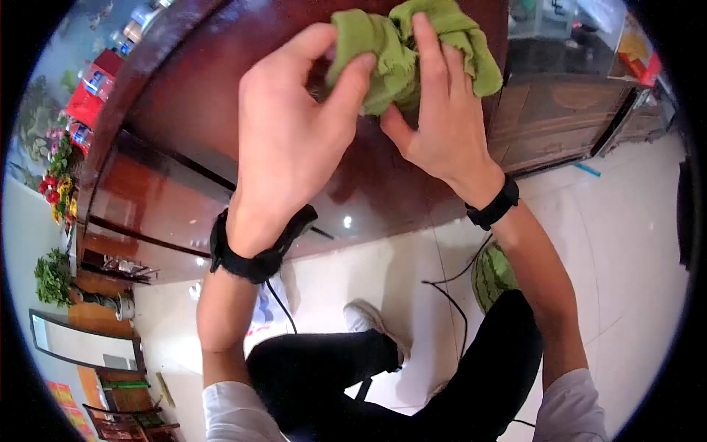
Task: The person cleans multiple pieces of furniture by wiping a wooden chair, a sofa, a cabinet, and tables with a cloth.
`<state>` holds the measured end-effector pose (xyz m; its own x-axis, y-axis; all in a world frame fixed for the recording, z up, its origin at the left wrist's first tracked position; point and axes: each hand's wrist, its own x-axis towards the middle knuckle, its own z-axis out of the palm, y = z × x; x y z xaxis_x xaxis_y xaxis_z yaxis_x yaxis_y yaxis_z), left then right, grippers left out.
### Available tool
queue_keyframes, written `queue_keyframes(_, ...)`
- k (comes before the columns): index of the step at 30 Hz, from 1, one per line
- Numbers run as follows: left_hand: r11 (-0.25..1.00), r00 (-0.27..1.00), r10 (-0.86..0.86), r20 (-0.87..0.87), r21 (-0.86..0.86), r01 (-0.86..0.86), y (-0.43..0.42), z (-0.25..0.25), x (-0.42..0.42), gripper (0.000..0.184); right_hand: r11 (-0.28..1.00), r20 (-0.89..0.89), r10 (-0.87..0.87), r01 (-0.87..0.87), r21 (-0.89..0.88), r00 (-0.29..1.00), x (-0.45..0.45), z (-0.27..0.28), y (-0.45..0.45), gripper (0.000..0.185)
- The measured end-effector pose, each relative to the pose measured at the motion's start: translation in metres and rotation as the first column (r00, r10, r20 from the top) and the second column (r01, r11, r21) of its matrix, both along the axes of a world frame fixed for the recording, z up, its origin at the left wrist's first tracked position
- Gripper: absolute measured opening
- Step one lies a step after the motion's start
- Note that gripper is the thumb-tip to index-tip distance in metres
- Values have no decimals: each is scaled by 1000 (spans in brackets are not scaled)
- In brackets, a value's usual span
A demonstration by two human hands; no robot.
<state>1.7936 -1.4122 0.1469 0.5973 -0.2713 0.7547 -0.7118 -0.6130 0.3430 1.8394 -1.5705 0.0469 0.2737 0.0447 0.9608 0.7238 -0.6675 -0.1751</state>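
Observation:
A crumpled green cloth (390,59) lies bunched against the glossy dark red-brown wooden cabinet (199,81) at the top of the head view. My left hand (291,125) grips the cloth's left side between thumb and fingers, and some of those fingertips are hidden behind it. On the right side of the cloth, my right hand (445,121) holds it with the thumb below and the fingers laid over the folds. Both wrists wear black bands.
A striped watermelon (493,276) rests on the tiled floor beside my right knee. Black cables (460,317) run near my legs. Bottles (96,81), flowers (55,188) and a potted plant (53,276) stand at the left. A second wooden cabinet (556,118) is at the right.

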Motion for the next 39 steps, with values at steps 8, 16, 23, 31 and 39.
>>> queue_keyframes(8,994,971,113,212,-38,-107,-18,35,12,24,985,-218,-170,173,-8,961,-10,60,8,106)
queue_keyframes(16,999,1000,16,3,-35,-16,-20,-17,23,22,966,-348,-256,247,-70,902,-10,-18,1,111)
queue_keyframes(23,998,992,-59,110,-23,62,-21,-77,23,22,951,-597,-309,253,-179,741,-18,-62,-10,108)
queue_keyframes(31,976,945,-201,-260,-134,171,-26,-138,16,20,855,-438,-482,296,-426,759,-27,-123,-28,103)
queue_keyframes(39,868,952,-239,-193,-482,121,-30,-92,5,18,951,-218,-220,159,-266,951,-18,-19,-37,107)
